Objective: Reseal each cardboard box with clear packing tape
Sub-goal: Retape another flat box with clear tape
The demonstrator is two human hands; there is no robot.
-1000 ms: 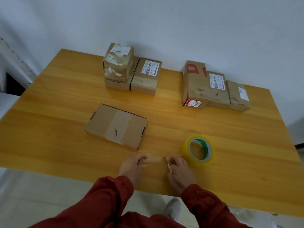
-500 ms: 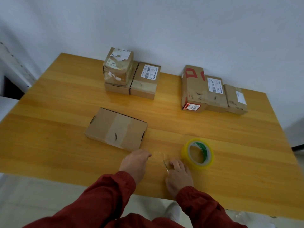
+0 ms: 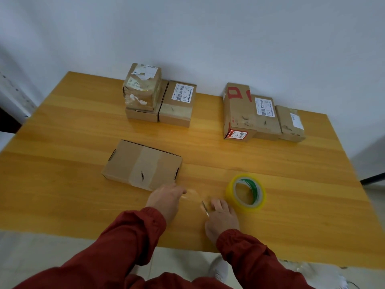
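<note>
By the tabletop's (image 3: 62, 195) front edge, left hand (image 3: 166, 200) is pinching a clear tape strip (image 3: 194, 194); right hand (image 3: 222, 219) is gripping a thin metal tool (image 3: 205, 208) beside the tape roll (image 3: 245, 191).

You faced a wooden table (image 3: 62, 142) with a honey-yellow top, its grain running from left to right and its far edge set against the wall (image 3: 208, 28). That wall was plain and pale, a bluish white, evenly lit with no hard shadows. A soft sheen lay on the tabletop near its middle. At your left a white, scuffed strip (image 3: 14, 88) slanted along the wall, with a dark gap (image 3: 8, 122) below it. Beneath the near edge the floor (image 3: 41, 253) was pale, and past the right edge a dark bar (image 3: 373, 178) showed low down.
</note>
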